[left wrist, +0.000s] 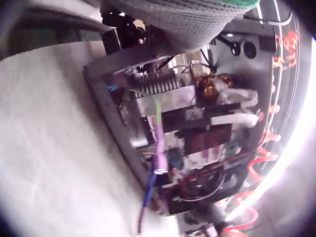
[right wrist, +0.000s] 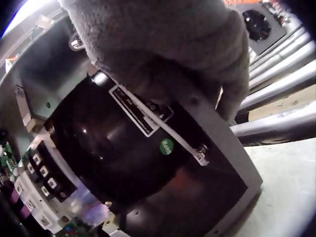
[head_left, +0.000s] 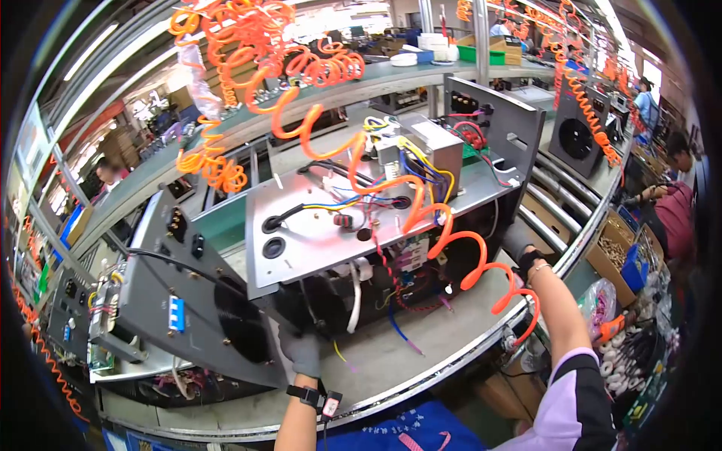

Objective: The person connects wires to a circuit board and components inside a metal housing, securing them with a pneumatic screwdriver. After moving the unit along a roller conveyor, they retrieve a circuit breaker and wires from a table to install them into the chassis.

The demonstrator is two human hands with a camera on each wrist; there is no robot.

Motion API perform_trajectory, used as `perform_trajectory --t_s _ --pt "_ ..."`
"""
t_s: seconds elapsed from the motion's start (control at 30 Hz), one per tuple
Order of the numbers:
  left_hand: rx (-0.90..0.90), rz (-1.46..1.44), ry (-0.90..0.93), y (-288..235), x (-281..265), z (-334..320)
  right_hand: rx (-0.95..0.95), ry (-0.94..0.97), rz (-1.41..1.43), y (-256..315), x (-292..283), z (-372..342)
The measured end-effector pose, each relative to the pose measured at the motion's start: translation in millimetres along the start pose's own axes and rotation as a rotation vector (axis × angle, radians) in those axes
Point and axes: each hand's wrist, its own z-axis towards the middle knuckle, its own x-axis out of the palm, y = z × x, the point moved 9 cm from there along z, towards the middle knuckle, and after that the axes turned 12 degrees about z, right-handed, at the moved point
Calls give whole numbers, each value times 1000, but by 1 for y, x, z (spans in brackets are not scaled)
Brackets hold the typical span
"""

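A metal equipment chassis (head_left: 301,248) stands on the bench, with a pale shelf, dark end panels and loose wires. My left hand (head_left: 302,353), in a grey knit glove, holds its lower left end; the fingertips are hidden behind the panel. In the left wrist view that glove (left wrist: 192,22) lies across the end panel, above a finned heatsink (left wrist: 158,84) and dangling wires. My right hand (head_left: 517,240) grips the lower part of the right end panel (head_left: 492,128). In the right wrist view the glove (right wrist: 168,49) curls over the panel's edge, beside a black component with a green sticker (right wrist: 166,146).
Another dark chassis with a fan grille (head_left: 173,293) leans close on the left. An orange coiled hose (head_left: 466,252) hangs across the front. Metal rollers (head_left: 560,214) run on the right, near a box of small parts (head_left: 613,248) and a fan unit (head_left: 577,131).
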Motion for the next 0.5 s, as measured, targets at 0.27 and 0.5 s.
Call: perform_trajectory --t_s 0.27,0.5 --pt "-69 -228 -101 16 2 -3 295 -28 341 28 -16 -29" --pt "-402 -782 74 -11 2 -6 357 51 354 84 -52 -98"
